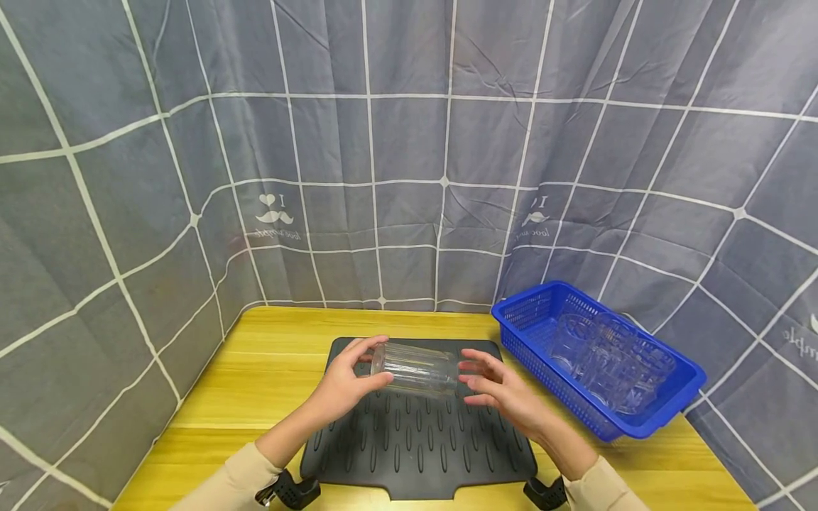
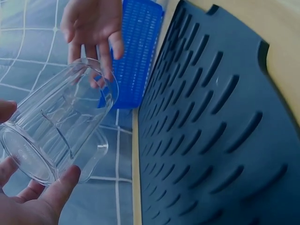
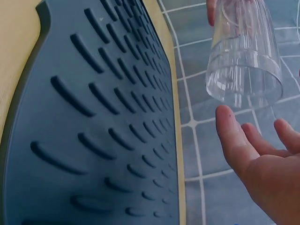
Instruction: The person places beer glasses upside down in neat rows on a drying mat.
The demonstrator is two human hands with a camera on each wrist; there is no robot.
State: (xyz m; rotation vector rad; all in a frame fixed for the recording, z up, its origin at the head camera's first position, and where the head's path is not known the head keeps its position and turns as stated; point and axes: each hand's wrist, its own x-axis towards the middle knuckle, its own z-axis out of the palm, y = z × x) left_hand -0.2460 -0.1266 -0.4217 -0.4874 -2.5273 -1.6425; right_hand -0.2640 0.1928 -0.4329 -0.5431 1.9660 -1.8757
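A clear glass mug point(image 1: 418, 369) with a curved handle point(image 2: 101, 146) lies tilted in the air over a dark grey ridged mat point(image 1: 418, 461). My left hand point(image 1: 345, 387) grips it round the base, thumb on one side and fingers on the other. The mug's open rim points toward my right hand point(image 1: 508, 397). That hand's fingers are spread and loosely bent close to the rim, with nothing held. In the right wrist view the thumb point(image 3: 227, 124) sits just below the rim.
To the right, a blue plastic basket point(image 1: 543, 370) holds several clear glass mugs point(image 1: 613, 362). Both mat and basket stand on a yellow wood-grain table point(image 1: 224, 411). A grey curtain point(image 1: 409, 142) with white grid lines hangs behind and at both sides.
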